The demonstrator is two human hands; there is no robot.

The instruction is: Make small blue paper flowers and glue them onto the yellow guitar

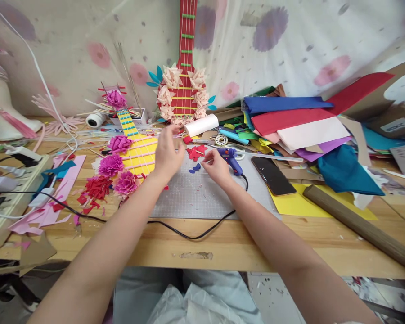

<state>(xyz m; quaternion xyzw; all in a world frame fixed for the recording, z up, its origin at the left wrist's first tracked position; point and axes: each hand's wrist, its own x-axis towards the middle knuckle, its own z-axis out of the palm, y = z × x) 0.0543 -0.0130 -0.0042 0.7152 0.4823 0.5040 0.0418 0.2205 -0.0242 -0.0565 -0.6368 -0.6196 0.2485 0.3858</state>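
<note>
My left hand [169,154] is raised over the right edge of a yellow paper guitar [141,152], its fingers loosely curved and apart, with nothing visible in them. Pink and magenta paper flowers [112,166] line the guitar's left side. My right hand [216,166] is low over the grey cutting mat [185,198], fingertips pinched together; what they hold, if anything, is too small to make out. Beside those fingertips lie small dark blue paper petals [195,168] and a pile of red paper pieces [197,153]. A blue glue gun [234,162] lies just right of this hand.
A red paper guitar [185,90] with pale flowers leans at the back, behind a white roll [201,125]. Right are a phone [272,175], stacked coloured paper [290,114] and a brown roll [354,225]. A black cord [195,236] crosses the front; a power strip [18,198] lies left.
</note>
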